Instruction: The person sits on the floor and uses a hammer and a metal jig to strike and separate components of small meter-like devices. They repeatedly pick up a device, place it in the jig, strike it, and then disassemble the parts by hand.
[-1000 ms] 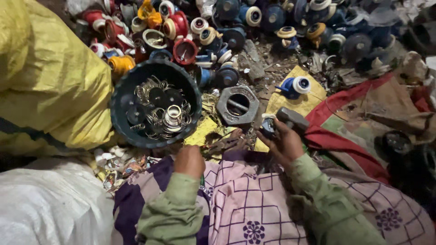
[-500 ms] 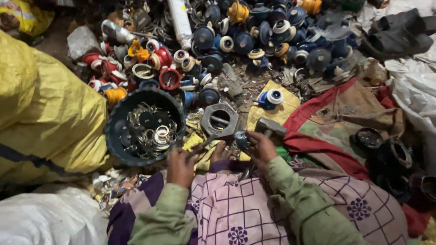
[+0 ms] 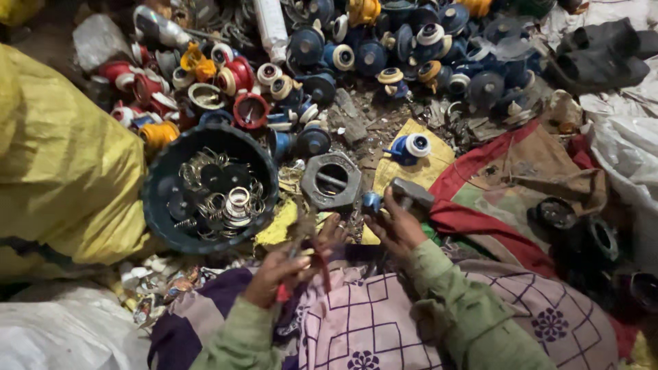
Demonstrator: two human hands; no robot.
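My right hand [image 3: 394, 229] grips a small blue plastic piece [image 3: 371, 201] together with a grey metal block-shaped tool [image 3: 411, 193], fingers curled round them just above my lap. My left hand [image 3: 281, 270] is closed on a thin rusty tool with red handles [image 3: 306, 250]; its exact shape is too blurred to tell. The two hands sit near each other but apart, over the pink checked cloth [image 3: 370, 322] on my knees.

Just ahead of my hands lies a grey hexagonal metal ring [image 3: 332, 180], resting on the littered ground beside a scrap of yellow sheet [image 3: 404, 168]. To its left stands a round dark plastic tub [image 3: 161, 212] holding metal rings, washers and springs [image 3: 226, 199]. On the yellow sheet lies a blue plastic part with a white cap [image 3: 409, 146]. Beyond them spreads a heap of blue, red and orange plastic caps and fittings [image 3: 356, 48]. A large yellow woven sack [image 3: 62, 164] bulges at my left, and red and brown cloth [image 3: 507, 178] lies crumpled at my right.
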